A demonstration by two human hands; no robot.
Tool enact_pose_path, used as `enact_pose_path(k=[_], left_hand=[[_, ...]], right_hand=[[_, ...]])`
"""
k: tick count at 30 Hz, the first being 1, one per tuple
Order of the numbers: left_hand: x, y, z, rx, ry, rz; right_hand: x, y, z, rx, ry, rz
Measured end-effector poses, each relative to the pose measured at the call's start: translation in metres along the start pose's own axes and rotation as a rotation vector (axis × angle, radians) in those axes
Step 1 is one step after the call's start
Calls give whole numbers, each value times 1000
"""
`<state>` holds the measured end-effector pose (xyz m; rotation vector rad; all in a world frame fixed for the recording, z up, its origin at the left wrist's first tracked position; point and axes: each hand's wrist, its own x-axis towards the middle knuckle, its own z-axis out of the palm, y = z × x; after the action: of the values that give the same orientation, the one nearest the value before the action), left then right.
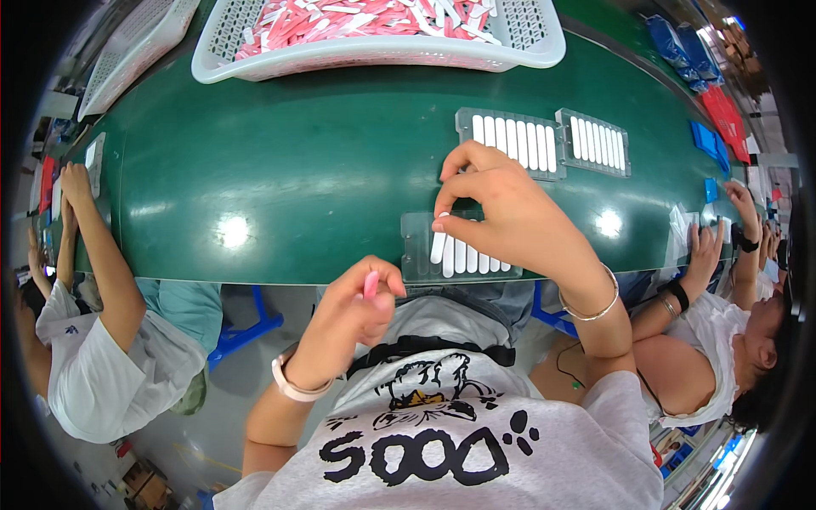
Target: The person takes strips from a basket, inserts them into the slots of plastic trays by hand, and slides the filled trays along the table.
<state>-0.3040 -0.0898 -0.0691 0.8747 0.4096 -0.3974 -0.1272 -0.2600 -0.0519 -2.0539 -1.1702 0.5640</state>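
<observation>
My left hand is curled over the table's near edge, with a small pink round-ended strip held between its fingers. To its right, my right hand pinches a white round-ended strip between thumb and finger. This strip stands slightly tilted at the left end of a transparent plastic tray. Several white strips lie side by side in that tray, partly hidden under my right hand. Whether the pinched strip touches the tray's bottom, I cannot tell.
Two more transparent trays of white strips lie beyond my right hand. A white perforated basket heaped with pink and white strips stands at the far side of the green table. Co-workers sit left and right; blue and red packets lie far right.
</observation>
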Motion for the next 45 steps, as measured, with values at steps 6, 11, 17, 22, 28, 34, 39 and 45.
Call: enact_pose_path(k=[6, 11, 17, 22, 28, 34, 39, 45], left_hand=[[3, -1, 0, -486, -210, -20], [7, -1, 5, -517, -335, -56], [6, 6, 19, -141, -141, -56], [4, 1, 25, 133, 82, 41], [3, 6, 18, -129, -53, -38], [-4, -6, 12, 752, 319, 368], [3, -15, 8, 1371, 245, 821], [11, -16, 12, 1679, 136, 849]], right_hand=[[4, -19, 4, -262, 82, 71], [-4, -29, 8, 184, 47, -81], [-10, -32, 16, 420, -65, -30], [-14, -41, 8, 437, -54, 194], [-21, -19, 17, 431, 146, -128], [3, -1, -7, 108, 30, -120], [16, -4, 13, -129, -48, -169], [5, -5, 15, -205, 103, -115]])
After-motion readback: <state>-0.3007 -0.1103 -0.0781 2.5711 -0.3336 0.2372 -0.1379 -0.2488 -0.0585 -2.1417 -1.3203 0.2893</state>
